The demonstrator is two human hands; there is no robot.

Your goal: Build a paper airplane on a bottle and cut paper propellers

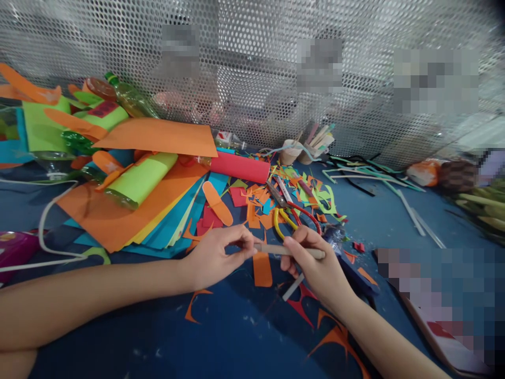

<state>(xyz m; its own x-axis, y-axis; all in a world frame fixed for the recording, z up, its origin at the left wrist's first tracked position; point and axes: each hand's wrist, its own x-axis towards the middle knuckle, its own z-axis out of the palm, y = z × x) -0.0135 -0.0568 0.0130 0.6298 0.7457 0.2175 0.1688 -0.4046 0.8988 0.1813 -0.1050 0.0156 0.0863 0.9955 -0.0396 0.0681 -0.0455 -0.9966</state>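
Observation:
My right hand (311, 263) is closed round a beige pen-like stick (276, 249), held nearly level over the blue table. At the stick's left end, my left hand (224, 252) pinches with thumb and forefinger; whether it grips the tip or something tiny there is too small to tell. An orange paper strip (262, 268) lies under the stick. Just beyond my right hand are yellow-handled scissors (282, 218) and red-handled scissors (307, 210). A white stick (292, 287) lies below my right hand, beside a red paper scrap (303, 305).
Coloured sheets (118, 226) and paper-wrapped bottles (142, 179) are heaped at the left, near a white cable (43, 221). Cups of sticks (292, 152) stand by the perforated metal screen (252, 68). Straws, a blurred-out tablet-like object (426, 321) and an orange bundle (424, 172) lie right.

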